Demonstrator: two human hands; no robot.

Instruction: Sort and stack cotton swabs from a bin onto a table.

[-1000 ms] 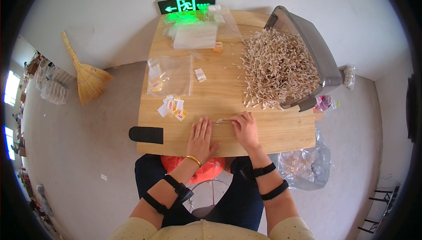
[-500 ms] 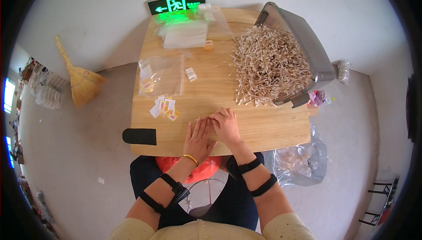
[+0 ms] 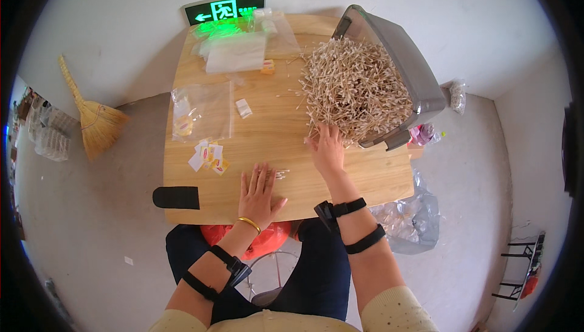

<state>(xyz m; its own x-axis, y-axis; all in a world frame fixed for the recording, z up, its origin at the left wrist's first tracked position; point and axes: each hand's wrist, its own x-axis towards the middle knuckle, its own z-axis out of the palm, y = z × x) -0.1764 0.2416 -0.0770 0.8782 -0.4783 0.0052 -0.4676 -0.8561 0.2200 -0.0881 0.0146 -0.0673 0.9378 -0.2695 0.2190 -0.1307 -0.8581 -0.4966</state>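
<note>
Left fingers (image 3: 261, 180) lie slightly spread over swabs (image 3: 280, 174); our right hand (image 3: 329, 155) is at the pile (image 3: 359, 88), pinching we cannot tell; likely we're gathering, which calls for light picking.

Off-white swabs (image 3: 356, 88), grey bin (image 3: 410, 55) (smoky), dotted cream sleeve (image 3: 398, 314)

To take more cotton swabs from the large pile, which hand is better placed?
Probably the right hand: its fingers are at the near edge of the pile. The left hand lies over a few swabs, farther away.
</note>
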